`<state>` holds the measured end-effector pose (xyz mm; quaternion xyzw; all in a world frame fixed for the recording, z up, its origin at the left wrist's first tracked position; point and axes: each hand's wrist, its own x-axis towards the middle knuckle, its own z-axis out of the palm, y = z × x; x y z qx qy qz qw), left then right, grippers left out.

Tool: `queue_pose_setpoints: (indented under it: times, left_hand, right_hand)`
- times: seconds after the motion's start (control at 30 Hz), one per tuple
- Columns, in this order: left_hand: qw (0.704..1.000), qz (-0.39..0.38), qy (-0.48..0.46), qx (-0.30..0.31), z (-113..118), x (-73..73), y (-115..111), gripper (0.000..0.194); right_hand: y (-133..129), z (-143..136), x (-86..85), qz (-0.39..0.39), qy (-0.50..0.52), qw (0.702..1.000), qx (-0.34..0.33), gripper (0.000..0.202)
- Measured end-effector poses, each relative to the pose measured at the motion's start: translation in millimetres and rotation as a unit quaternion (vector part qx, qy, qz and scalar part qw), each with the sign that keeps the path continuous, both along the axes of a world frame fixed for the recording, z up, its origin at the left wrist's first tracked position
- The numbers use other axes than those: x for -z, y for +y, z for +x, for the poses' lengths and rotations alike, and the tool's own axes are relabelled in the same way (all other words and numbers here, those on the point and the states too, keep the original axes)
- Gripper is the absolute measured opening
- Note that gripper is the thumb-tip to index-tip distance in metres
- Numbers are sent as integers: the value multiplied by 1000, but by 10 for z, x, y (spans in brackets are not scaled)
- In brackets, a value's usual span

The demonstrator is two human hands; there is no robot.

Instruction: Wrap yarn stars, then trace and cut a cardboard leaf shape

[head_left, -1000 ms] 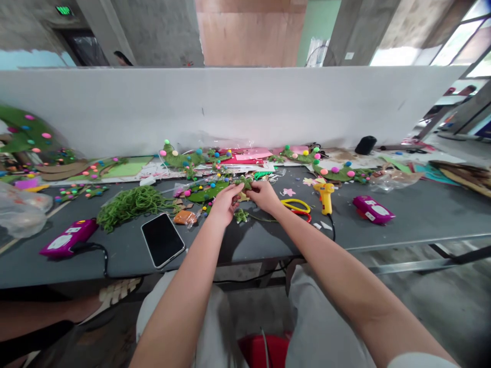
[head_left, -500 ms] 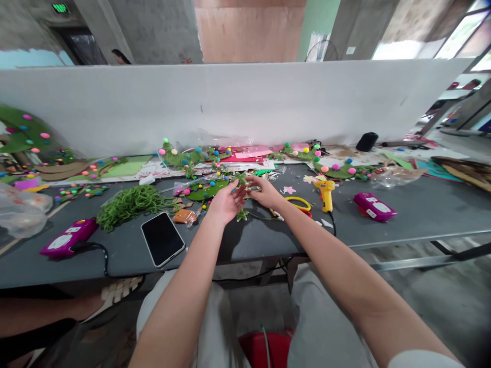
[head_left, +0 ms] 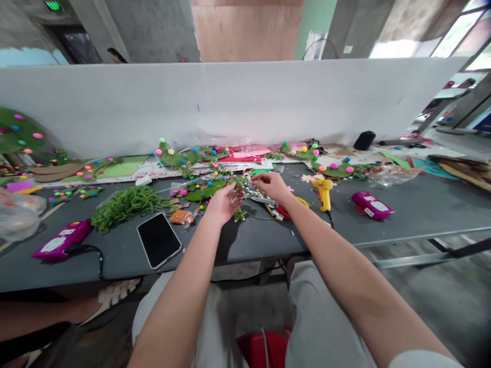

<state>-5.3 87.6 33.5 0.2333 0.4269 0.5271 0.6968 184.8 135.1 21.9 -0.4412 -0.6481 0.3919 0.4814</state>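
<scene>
Near the middle of the grey table, my left hand [head_left: 225,204] has its thumb and fingers around a small green leafy piece [head_left: 241,181]. Just to the right, my right hand [head_left: 270,185] is closed in a pinch, apart from my left hand; what its fingertips hold is too small to make out. Below the hands lies another green sprig [head_left: 240,215] with a thin stem. A green felt shape with coloured pompoms [head_left: 207,190] lies left of my left hand. Red-handled scissors [head_left: 283,212] rest under my right forearm.
A yellow glue gun [head_left: 325,194] stands right of my right hand, with a purple device [head_left: 372,205] beyond it. To the left are a phone [head_left: 159,240], green yarn [head_left: 126,207] and another purple device [head_left: 63,240]. A white partition [head_left: 238,102] borders the back.
My right hand has moved a little right, away from my left hand, and its fingers have drawn together. The green piece stays at my left fingers. The view has shifted slightly.
</scene>
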Motion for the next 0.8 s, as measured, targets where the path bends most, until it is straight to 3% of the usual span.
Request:
queue_pose_setpoints:
  times: [0.27, 0.37, 0.43, 0.63, 0.8]
  left_hand:
    - [993, 19, 9, -115, -3, 19, 54, 39]
    - [989, 34, 12, -142, -16, 15, 61, 39]
    - [988, 46, 14, -147, -20, 3, 50, 39]
    - [988, 71, 30, -133, -5, -25, 23, 39]
    - [990, 84, 44, -109, 53, -37, 10, 39]
  right_hand:
    - [177, 270, -33, -12, 93, 986, 139, 29]
    - [282, 442, -96, -2, 75, 973, 217, 30]
    - [302, 521, -132, 6, 37, 973, 230, 35]
    - [126, 336, -183, 34, -74, 987, 136, 39]
    - [-54, 54, -218, 53, -84, 995, -20, 33]
